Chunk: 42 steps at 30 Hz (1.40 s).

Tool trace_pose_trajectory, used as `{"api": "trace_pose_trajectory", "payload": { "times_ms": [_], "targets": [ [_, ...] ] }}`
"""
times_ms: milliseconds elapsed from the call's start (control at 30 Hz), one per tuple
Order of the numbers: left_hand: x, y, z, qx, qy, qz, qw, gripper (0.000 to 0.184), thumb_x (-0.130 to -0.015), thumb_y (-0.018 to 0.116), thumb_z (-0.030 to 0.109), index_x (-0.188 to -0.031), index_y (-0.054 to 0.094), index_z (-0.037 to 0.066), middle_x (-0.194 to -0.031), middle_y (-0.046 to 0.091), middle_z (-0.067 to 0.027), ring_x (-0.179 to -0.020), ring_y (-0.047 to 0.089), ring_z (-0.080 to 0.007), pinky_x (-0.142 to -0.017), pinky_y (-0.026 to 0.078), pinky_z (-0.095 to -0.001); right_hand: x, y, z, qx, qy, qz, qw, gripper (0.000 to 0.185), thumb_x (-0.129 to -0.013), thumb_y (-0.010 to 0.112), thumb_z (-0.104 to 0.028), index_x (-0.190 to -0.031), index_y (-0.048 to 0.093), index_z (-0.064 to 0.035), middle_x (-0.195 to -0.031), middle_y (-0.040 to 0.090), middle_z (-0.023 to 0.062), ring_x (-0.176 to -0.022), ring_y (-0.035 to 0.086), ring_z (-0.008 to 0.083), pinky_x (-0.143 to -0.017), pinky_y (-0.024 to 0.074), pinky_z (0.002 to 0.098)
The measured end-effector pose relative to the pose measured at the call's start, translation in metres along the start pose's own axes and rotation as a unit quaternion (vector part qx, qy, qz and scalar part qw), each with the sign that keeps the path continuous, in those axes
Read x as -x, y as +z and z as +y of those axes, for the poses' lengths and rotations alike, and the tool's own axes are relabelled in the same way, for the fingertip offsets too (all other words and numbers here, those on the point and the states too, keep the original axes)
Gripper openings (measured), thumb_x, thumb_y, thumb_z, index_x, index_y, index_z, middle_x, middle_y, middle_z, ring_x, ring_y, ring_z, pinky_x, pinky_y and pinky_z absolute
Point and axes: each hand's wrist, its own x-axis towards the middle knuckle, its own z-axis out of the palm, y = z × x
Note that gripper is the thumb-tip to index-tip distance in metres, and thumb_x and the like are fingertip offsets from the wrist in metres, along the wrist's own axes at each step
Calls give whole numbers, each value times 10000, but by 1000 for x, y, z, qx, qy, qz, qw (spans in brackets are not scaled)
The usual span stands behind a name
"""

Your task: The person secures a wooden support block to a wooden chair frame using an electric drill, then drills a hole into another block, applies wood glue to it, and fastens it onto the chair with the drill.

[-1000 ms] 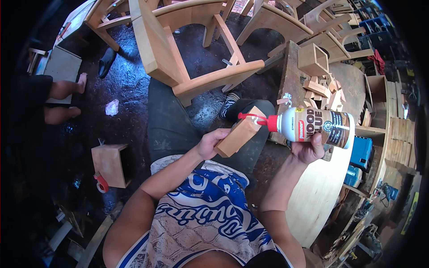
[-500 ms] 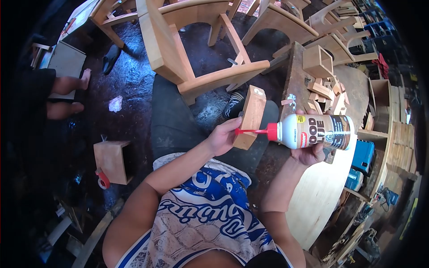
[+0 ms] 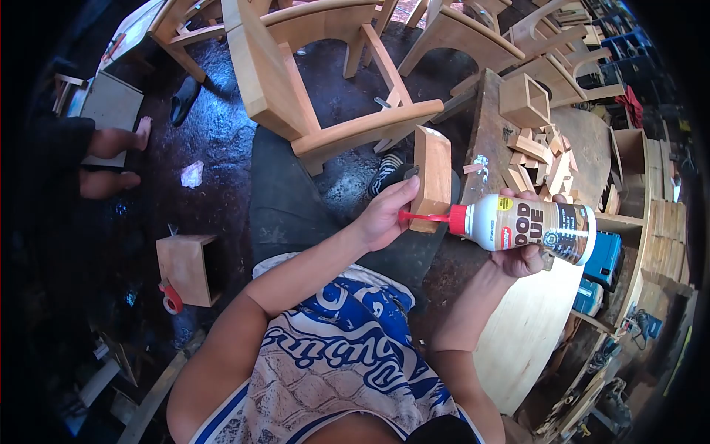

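Note:
My left hand (image 3: 388, 214) is closed on a small wooden block (image 3: 433, 172), held upright over my lap. Some white glue shows on the block's top end. In my right hand (image 3: 521, 259) lies a white wood glue bottle (image 3: 543, 228), tipped on its side with its red nozzle (image 3: 429, 217) pointing left. The nozzle crosses the lower part of the block, close to my left fingers; whether it touches the wood I cannot tell. Beyond the block a wooden chair frame (image 3: 362, 127) leans by my legs.
Loose wood pieces (image 3: 543, 157) and an open wooden box (image 3: 524, 101) stand on a worn table (image 3: 484, 118) at the right. Another box (image 3: 185, 270) with red tape (image 3: 171, 298) is on the floor at left. Another person's bare legs (image 3: 111, 143) show at far left.
The block has been turned more upright in my left hand, and its glued end now faces away from me. The bottle's nozzle has shifted from that end to the block's near end.

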Motion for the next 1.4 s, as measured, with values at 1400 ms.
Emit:
{"api": "trace_pose_trajectory", "payload": {
  "times_ms": [1400],
  "targets": [
    [10,-68,-15,-104,-85,69,989,764,-975,557,406,-1555,276,-5,-1177,627,-165,-1014,639,-266,-925,517,-396,-92,-331,100,-488,75,503,709,559,-866,662,-462,-1194,662,-10,-1185,655,219,-1065,668,406,-795,659,410]
  ]
}}
